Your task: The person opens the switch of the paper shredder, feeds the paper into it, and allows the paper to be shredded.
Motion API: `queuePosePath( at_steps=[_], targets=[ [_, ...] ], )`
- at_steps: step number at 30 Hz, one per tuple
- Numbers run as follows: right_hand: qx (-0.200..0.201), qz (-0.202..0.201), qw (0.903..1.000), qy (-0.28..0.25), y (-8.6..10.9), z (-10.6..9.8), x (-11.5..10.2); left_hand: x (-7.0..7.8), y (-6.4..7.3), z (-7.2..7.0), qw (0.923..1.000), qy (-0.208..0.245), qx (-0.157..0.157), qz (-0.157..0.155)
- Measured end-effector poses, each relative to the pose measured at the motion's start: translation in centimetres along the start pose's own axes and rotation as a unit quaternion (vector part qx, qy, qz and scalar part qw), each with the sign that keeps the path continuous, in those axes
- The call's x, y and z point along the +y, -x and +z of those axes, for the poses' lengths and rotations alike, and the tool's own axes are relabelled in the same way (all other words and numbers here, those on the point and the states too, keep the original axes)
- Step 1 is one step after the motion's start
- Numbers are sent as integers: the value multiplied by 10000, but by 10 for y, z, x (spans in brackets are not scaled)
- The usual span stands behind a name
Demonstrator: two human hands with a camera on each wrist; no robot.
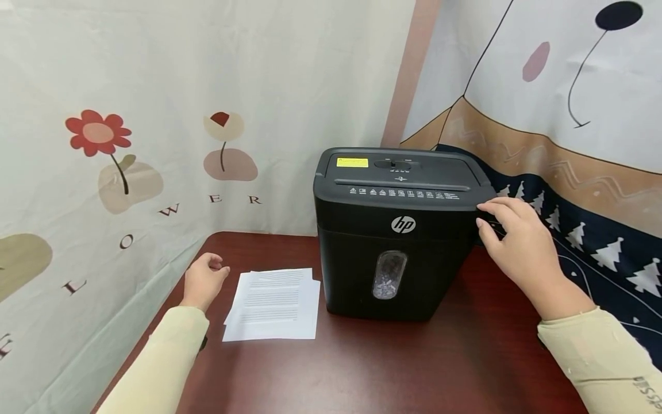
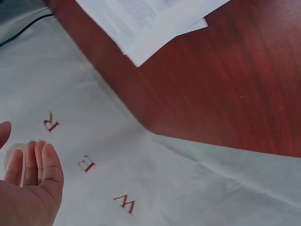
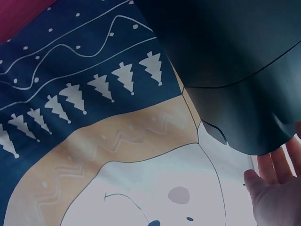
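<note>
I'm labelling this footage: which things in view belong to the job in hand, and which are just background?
Seemingly part of the job:
black shredder, with the right hand at its top corner
printed sheets beside it, near the left hand

Just background:
flower-print cloth
tree-print cloth
table, merely supporting shredder and sheets

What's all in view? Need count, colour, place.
shredder: 1, black, on the table
logo: 1, white, shredder front
window: 1, clear, shredder front
shreds: too many to count, whitish, behind the window
label: 1, yellow, shredder top
papers: at least 2, white with dark print, left of the shredder
table: 1, reddish brown, under shredder and papers
cloth: count unclear, mostly white, tan and navy, behind the table
sleeves: 2, cream, on the forearms
left grip: 1, bare, left of the papers
right grip: 1, bare, at the shredder's right edge
</note>
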State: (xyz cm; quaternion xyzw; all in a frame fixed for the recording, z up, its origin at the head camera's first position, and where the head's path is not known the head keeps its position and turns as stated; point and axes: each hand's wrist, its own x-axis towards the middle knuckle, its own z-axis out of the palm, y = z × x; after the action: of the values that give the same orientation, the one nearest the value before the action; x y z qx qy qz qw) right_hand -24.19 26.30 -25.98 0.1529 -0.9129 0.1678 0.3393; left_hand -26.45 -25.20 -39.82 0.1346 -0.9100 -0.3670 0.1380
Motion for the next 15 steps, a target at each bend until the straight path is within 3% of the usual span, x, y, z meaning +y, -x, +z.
queuePosePath(
  at_steps=[15],
  targets=[
    [292,-109,9995,68,3,4,-1,-37,4,27,9986,-186,-133,-475]
  ],
)
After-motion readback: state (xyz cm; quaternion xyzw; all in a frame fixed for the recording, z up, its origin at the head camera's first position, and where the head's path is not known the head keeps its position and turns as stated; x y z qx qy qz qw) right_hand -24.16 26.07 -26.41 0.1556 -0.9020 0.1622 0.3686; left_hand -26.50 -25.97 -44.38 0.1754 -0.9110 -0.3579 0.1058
